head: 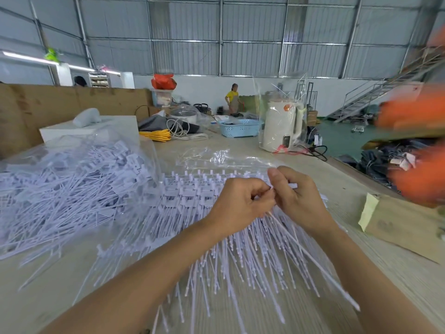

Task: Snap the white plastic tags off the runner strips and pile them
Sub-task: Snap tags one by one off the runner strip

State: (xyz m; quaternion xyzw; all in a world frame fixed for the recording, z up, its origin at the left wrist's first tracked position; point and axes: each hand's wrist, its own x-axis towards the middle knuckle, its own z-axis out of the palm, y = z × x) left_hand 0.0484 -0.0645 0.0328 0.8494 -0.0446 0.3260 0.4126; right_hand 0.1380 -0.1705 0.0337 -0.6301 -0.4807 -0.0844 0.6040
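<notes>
**Two hands working on one tag above the runner strips**

The person is holding both hands close together over the middle of the tabletop [397,268]. The left hand [238,203] is curling its fingers and pinching a thin white tag [310,256] near its top end, and the right hand [297,196] is pinching the same piece just beside it, thumbs almost touching. The long stem of this tag is running down and to the right, away from the hands. Directly under the hands the runner strips [192,198] are lying spread out on the tabletop. The pile of loose tags [72,184] is lying well to the left, in clear plastic. A white kettle [280,126] is standing further back.
</notes>
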